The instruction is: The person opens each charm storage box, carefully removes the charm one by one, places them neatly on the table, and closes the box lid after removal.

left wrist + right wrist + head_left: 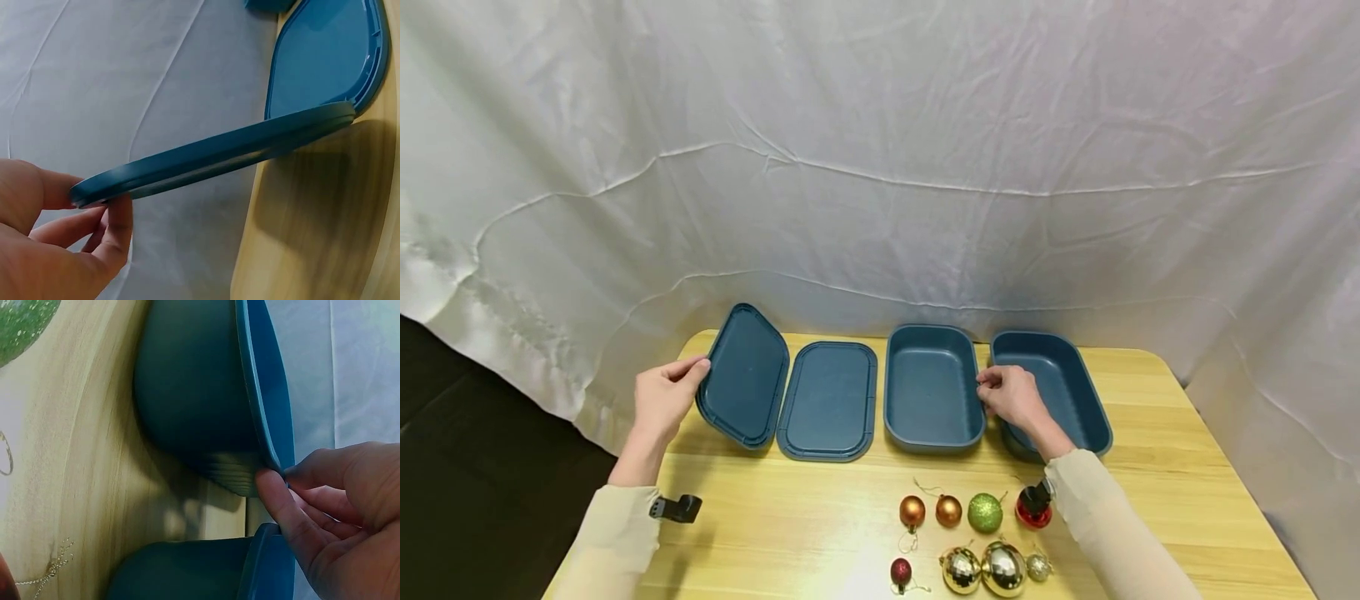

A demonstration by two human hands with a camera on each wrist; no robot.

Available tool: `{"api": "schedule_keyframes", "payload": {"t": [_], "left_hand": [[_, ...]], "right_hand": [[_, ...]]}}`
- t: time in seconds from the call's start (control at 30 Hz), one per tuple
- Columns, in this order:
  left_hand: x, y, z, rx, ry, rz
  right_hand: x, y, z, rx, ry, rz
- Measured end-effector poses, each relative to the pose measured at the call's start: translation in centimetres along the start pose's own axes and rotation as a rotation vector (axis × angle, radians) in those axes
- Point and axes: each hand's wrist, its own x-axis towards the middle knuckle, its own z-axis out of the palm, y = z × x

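Observation:
My left hand (662, 396) pinches the left edge of a blue plastic lid (745, 379). That lid is tilted, its left side raised; in the left wrist view its far end comes close to a second lid (319, 56), and I cannot tell if they touch. The second lid (829, 400) lies flat on the table. My right hand (1015, 398) pinches the right rim of the left blue box (932, 392), thumb and fingers on either side in the right wrist view. The hand and wrist cross over the right box (1067, 383), hiding part of it.
Several Christmas baubles lie in front of the boxes: copper ones (912, 511), a glittery green one (985, 512), a red one (1033, 512) partly behind the wrist strap, gold ones (1003, 569) and a small dark red one (901, 571). A pale curtain (880, 225) hangs behind the wooden table (775, 517).

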Motion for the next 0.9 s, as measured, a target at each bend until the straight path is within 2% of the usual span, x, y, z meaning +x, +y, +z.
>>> {"api": "schedule_keyframes", "payload": {"t": [0.2, 0.4, 0.53, 0.63, 0.8, 0.9], "left_hand": [[-0.9, 0.8, 1.5, -0.007, 0.138, 0.145], [-1.6, 1.5, 2.4, 0.021, 0.244, 0.239], [-1.8, 1.9, 2.7, -0.004, 0.277, 0.258], [-1.8, 2.2, 3.1, -0.058, 0.285, 0.267], [-1.9, 2.7, 4.2, -0.135, 0.279, 0.287], [-2.0, 2.9, 5.1, -0.15, 0.272, 0.274]], "right_hand": [[-0.1, 0.1, 0.0, 0.005, 0.008, -0.008], [-0.1, 0.2, 0.1, 0.018, 0.016, -0.004], [-0.1, 0.2, 0.1, 0.015, 0.017, -0.001], [0.0, 0.2, 0.1, 0.008, 0.019, -0.004], [0.2, 0.2, 0.1, -0.01, 0.024, -0.01], [0.3, 0.1, 0.2, -0.017, 0.021, -0.005]]}}
